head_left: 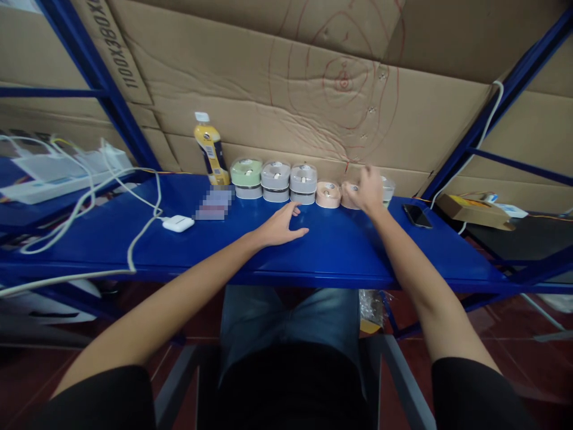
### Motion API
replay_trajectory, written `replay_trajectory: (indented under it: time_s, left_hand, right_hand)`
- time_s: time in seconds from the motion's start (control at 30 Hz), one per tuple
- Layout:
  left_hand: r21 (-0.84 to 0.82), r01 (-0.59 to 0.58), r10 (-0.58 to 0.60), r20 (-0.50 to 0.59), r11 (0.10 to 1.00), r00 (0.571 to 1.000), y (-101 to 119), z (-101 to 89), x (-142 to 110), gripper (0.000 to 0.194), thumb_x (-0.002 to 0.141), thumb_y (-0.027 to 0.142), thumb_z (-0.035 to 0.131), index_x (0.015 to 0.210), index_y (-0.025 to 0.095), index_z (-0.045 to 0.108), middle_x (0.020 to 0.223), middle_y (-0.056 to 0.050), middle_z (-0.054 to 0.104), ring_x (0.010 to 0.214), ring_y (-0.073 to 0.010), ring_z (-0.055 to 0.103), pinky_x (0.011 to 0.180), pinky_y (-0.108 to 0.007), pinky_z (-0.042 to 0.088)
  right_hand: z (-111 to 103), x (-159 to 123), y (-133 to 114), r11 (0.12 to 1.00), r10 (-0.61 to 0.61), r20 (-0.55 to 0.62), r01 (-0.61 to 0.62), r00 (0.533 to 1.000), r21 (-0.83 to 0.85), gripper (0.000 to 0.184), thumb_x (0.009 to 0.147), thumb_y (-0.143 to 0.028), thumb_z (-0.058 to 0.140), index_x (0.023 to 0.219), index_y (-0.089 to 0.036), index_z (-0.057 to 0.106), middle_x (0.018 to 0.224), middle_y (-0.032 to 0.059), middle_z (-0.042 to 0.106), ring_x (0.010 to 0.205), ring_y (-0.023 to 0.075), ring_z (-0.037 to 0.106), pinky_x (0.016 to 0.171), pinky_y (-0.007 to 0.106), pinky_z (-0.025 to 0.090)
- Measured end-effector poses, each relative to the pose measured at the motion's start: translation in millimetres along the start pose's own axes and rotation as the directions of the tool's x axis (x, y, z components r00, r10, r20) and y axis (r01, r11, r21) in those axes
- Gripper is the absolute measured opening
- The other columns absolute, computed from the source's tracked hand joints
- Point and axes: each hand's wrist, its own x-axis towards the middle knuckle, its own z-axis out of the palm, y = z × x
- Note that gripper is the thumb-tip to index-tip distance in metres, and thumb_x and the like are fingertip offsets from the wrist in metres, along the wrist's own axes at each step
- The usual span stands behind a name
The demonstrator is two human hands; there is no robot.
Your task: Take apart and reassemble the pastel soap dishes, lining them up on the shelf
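Along the back of the blue shelf (pixel 268 260) runs a row of small rounded cases with clear covers. The green case (pixel 246 174) and two grey cases, the left grey case (pixel 275 179) and the right grey case (pixel 303 182), show a two-tier body. A beige case (pixel 328 195) stands lower beside them. My left hand (pixel 283 227) hovers in front of the grey cases, fingers apart and holding nothing. My right hand (pixel 369 190) is at another beige case (pixel 350 194) and partly covers it; its fingers are blurred. Behind that hand shows part of a pale case (pixel 387 190).
A yellow drink bottle (pixel 211 149) stands left of the row, near a pixelated patch. A white earbud case (pixel 178 223) and white cables (pixel 134 239) lie further left. A phone (pixel 417 215) lies at right, near a cardboard box (pixel 474 212). Cardboard (pixel 224 77) backs the shelf.
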Motion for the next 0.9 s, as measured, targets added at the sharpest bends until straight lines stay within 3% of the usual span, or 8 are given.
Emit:
replay_trajectory:
  time_s: [0.1, 0.2, 0.3, 0.5, 0.6, 0.67, 0.77, 0.9]
  left_hand:
    - [0.004, 0.006, -0.006, 0.021, 1.0, 1.0, 2, -1.0, -1, 0.083, 0.088, 0.058, 0.079, 0.154, 0.016, 0.051, 0.143, -0.022, 0.069, 0.133, -0.0414, 0.07, 0.119, -0.064, 0.055]
    - [0.005, 0.007, -0.007, 0.023, 1.0, 1.0, 3, -0.9, -1, 0.081, 0.088, 0.058, 0.078, 0.153, 0.017, 0.051, 0.143, -0.021, 0.069, 0.135, -0.0404, 0.07, 0.12, -0.062, 0.055]
    - [-0.003, 0.001, -0.001, 0.015, 1.0, 1.0, 2, 0.4, -1, 0.081, 0.088, 0.058, 0.079, 0.152, 0.018, 0.051, 0.142, -0.02, 0.069, 0.134, -0.0396, 0.07, 0.119, -0.061, 0.055]
    - [-0.036, 0.01, -0.011, -0.012, 0.999, 1.0, -1, 1.1, 0, 0.091, 0.082, 0.061, 0.086, 0.155, 0.019, 0.051, 0.14, -0.019, 0.069, 0.134, -0.0411, 0.069, 0.118, -0.062, 0.056]
    - [-0.061, 0.019, -0.02, -0.02, 0.998, 1.0, -4, 0.2, 0, 0.105, 0.074, 0.064, 0.095, 0.158, 0.02, 0.05, 0.141, -0.019, 0.069, 0.135, -0.0421, 0.069, 0.119, -0.064, 0.055]
    - [-0.092, 0.025, -0.028, -0.026, 0.995, 0.999, -6, -0.3, 0, 0.113, 0.068, 0.065, 0.1, 0.159, 0.021, 0.05, 0.143, -0.02, 0.069, 0.136, -0.0431, 0.068, 0.12, -0.065, 0.054]
    - [-0.163, 0.014, -0.02, -0.034, 0.987, 0.999, -7, -1.1, 1, 0.124, 0.06, 0.064, 0.105, 0.162, 0.021, 0.048, 0.15, -0.023, 0.068, 0.142, -0.0458, 0.067, 0.122, -0.068, 0.052]
    - [-0.262, -0.053, 0.055, 0.0, 0.964, 0.999, -3, -3.0, 1, 0.13, 0.058, 0.061, 0.107, 0.164, 0.021, 0.046, 0.159, -0.025, 0.064, 0.149, -0.0483, 0.063, 0.125, -0.068, 0.051]
  right_hand:
    - [17, -4, -33, 0.973, -0.227, 0.237, 0.211, 0.945, 0.091, 0.08, 0.099, -0.061, 0.065, 0.16, -0.009, 0.057, 0.176, 0.0296, 0.047, 0.161, 0.0525, 0.044, 0.135, 0.07, 0.032]
    - [28, -15, -55, 0.967, -0.254, 0.371, 0.247, 0.893, 0.067, 0.079, 0.099, -0.059, 0.067, 0.156, -0.005, 0.058, 0.173, 0.0328, 0.049, 0.164, 0.0525, 0.041, 0.136, 0.07, 0.03]
    - [26, -29, -60, 0.97, -0.243, 0.372, 0.233, 0.896, 0.071, 0.073, 0.098, -0.062, 0.07, 0.147, -0.008, 0.064, 0.163, 0.0322, 0.059, 0.16, 0.0538, 0.046, 0.134, 0.074, 0.03]
    - [7, -53, -59, 0.982, -0.063, 0.159, 0.033, 0.985, 0.186, 0.082, 0.09, -0.084, 0.07, 0.136, -0.018, 0.067, 0.142, 0.0302, 0.07, 0.142, 0.0596, 0.058, 0.119, 0.082, 0.044]
    - [3, -56, -63, 0.985, 0.086, 0.267, -0.123, 0.96, 0.125, 0.091, 0.083, -0.081, 0.079, 0.142, -0.014, 0.064, 0.146, 0.0339, 0.067, 0.138, 0.0605, 0.064, 0.112, 0.08, 0.052]
    - [-1, -55, -65, 0.987, 0.086, 0.377, -0.13, 0.922, 0.093, 0.087, 0.084, -0.074, 0.08, 0.143, -0.013, 0.065, 0.144, 0.0339, 0.069, 0.132, 0.0585, 0.069, 0.108, 0.077, 0.056]
    - [-8, -55, -66, 0.962, -0.185, 0.435, 0.071, 0.881, 0.265, 0.089, 0.081, -0.063, 0.085, 0.152, -0.016, 0.062, 0.15, 0.0274, 0.07, 0.137, 0.0523, 0.069, 0.114, 0.071, 0.057]
    - [-14, -59, -73, 0.79, -0.525, 0.365, 0.281, 0.769, 0.544, 0.105, 0.077, -0.067, 0.091, 0.165, -0.023, 0.055, 0.161, 0.0192, 0.067, 0.147, 0.0456, 0.064, 0.124, 0.067, 0.052]
